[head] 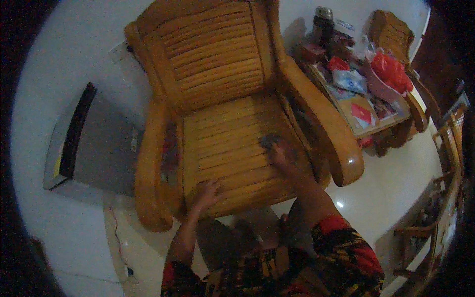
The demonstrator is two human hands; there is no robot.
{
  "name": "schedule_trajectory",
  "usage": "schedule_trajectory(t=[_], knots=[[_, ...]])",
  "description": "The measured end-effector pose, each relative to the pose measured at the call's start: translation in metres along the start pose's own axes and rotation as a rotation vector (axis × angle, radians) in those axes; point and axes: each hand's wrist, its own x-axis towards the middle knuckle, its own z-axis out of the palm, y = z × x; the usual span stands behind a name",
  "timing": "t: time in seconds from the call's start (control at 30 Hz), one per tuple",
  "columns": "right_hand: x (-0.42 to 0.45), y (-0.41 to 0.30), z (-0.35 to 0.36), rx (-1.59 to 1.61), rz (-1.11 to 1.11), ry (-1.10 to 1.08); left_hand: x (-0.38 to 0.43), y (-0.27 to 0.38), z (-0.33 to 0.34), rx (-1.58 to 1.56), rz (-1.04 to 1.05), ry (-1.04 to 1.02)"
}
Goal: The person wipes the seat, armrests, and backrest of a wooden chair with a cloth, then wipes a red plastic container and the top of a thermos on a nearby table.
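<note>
Before me stands a wooden armchair [222, 148] with a slatted seat and a slatted backrest. My right hand [280, 154] is over the right part of the seat, its fingers on a dark, crumpled cloth-like thing [270, 142] that lies against the slats. What exactly that thing is, the dim picture does not settle. Near the seat's front left corner rests my left hand [208, 193], fingers spread on the wood and holding nothing.
To the right, a small side table [386, 128] bears a flask [323, 24], a red plastic bag [389, 70] and packets. Beyond it is another wooden chair [393, 31]. A grey box-like appliance [104, 148] stands left of the armchair; a thin cable [115, 230] runs along the floor.
</note>
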Motion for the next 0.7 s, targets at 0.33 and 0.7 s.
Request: schedule_trajectory(t=[0.33, 0.7], knots=[[-0.011, 0.015, -0.092, 0.041, -0.313, -0.439, -0.128, -0.044, -0.124, 0.339, -0.228, 0.748], [0.087, -0.037, -0.276, 0.077, -0.28, 0.105, -0.131, -0.028, -0.136, 0.29, -0.588, 0.659]])
